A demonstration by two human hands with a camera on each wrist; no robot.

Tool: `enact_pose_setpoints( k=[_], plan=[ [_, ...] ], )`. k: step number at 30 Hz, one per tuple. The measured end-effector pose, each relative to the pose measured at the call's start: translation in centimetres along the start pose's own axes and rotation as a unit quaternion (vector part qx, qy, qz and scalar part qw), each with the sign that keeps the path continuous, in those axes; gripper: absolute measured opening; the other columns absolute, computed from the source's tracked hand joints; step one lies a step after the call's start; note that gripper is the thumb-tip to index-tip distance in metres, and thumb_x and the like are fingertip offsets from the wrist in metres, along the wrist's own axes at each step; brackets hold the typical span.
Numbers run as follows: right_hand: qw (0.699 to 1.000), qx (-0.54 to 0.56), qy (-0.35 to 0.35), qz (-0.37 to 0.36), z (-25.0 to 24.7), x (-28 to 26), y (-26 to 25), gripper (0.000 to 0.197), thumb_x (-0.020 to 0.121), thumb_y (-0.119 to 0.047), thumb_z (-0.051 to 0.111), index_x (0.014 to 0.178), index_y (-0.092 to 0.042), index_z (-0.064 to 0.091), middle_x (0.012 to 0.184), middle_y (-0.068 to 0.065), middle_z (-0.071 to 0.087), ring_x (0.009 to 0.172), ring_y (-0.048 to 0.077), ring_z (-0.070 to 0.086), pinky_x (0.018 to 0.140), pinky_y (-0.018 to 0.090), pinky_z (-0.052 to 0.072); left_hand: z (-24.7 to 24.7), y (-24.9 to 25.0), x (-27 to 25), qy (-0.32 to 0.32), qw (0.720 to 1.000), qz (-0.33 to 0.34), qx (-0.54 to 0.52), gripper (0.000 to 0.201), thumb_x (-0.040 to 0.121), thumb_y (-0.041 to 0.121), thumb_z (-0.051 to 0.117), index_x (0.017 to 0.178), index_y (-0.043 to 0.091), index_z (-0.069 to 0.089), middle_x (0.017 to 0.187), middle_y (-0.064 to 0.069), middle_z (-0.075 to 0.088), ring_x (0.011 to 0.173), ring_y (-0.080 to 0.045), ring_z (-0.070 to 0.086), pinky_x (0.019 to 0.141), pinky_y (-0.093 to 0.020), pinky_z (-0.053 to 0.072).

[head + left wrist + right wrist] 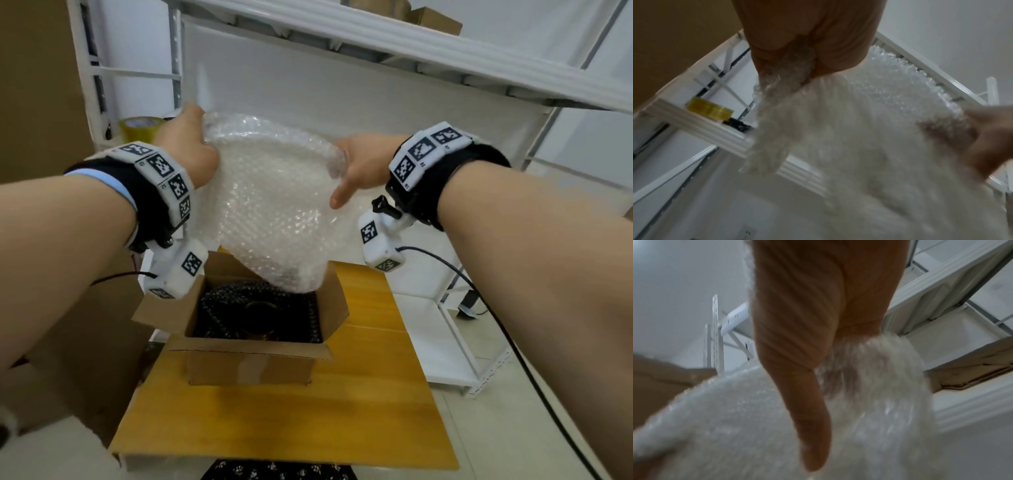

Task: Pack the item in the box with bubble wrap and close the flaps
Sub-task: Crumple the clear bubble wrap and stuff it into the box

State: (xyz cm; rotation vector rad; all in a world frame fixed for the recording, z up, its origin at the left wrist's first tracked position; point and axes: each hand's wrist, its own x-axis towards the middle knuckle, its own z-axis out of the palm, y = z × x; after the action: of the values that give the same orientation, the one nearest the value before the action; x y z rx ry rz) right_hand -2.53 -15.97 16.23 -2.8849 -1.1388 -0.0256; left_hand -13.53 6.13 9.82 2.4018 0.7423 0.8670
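A sheet of clear bubble wrap [270,202] hangs between my two hands above an open cardboard box [250,366]. My left hand [186,150] grips its upper left corner; the left wrist view shows the bubble wrap [849,129] bunched in the left hand [807,48]. My right hand [363,164] holds the upper right edge, thumb stretched down in front of the sheet. In the right wrist view the right hand [818,321] pinches the bubble wrap [869,369]. Inside the box lies a dark item [257,313] under wrap. The sheet's lower tip dips just into the box opening.
The box stands on a wooden table [308,421] with its flaps [161,315] spread open. A white metal rack [376,44] rises behind, with a yellow tape roll [140,128] on its left shelf. Large brown cartons [37,85] stand at the left.
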Motion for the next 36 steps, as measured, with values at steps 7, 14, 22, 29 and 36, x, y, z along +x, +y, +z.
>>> enact_pose_setpoints(
  k=[7,14,22,29,36],
  plan=[
    [0.997,-0.041,-0.066,-0.019,9.1,1.6,-0.6,0.010,0.080,-0.015,0.066,0.082,-0.006,0.062,0.083,0.007,0.063,0.079,0.029,0.063,0.067,0.036,0.052,4.0,-2.8,-1.9,-0.067,0.998,-0.006,-0.002,0.042,0.088,0.013,0.051,0.128,0.013,0.039,0.111,-0.021,0.059,0.099,-0.039,0.059,0.087,-0.044,0.049],
    [0.989,-0.050,-0.137,0.007,13.8,2.9,0.9,0.038,0.075,-0.031,0.071,0.105,-0.014,0.056,0.085,0.000,0.062,0.087,0.025,0.064,0.076,0.034,0.054,6.7,-4.5,-3.8,-0.225,0.973,-0.058,-0.006,0.091,0.073,0.024,0.083,0.141,0.009,0.025,0.112,-0.010,0.050,0.100,-0.029,0.052,0.082,-0.035,0.041],
    [0.991,-0.094,-0.097,-0.010,16.6,3.3,0.0,0.031,0.084,-0.022,0.070,0.112,-0.016,0.061,0.100,0.004,0.067,0.093,0.028,0.067,0.075,0.032,0.054,9.4,-6.6,-4.0,-0.232,0.972,-0.030,-0.009,0.050,0.067,0.026,0.088,0.109,0.016,0.063,0.099,-0.001,0.068,0.093,-0.024,0.063,0.089,-0.033,0.049],
    [0.973,-0.087,-0.215,-0.022,19.2,2.5,-1.1,0.063,0.067,-0.037,0.086,0.121,-0.019,0.058,0.103,0.000,0.070,0.091,0.024,0.066,0.083,0.041,0.057,11.2,-8.2,-5.5,-0.359,0.930,-0.044,0.068,0.032,0.071,0.030,0.084,0.093,0.023,0.062,0.082,0.005,0.064,0.081,-0.018,0.060,0.087,-0.033,0.046],
    [0.917,-0.289,-0.275,0.022,22.8,6.4,3.3,0.036,0.061,-0.053,0.075,0.073,-0.021,0.065,0.058,-0.009,0.058,0.050,0.014,0.053,0.058,0.027,0.049,13.1,-7.6,-7.5,-0.448,0.889,-0.035,0.090,0.039,0.068,0.022,0.085,0.101,0.028,0.064,0.089,0.004,0.069,0.087,-0.018,0.062,0.083,-0.036,0.051]
  ],
)
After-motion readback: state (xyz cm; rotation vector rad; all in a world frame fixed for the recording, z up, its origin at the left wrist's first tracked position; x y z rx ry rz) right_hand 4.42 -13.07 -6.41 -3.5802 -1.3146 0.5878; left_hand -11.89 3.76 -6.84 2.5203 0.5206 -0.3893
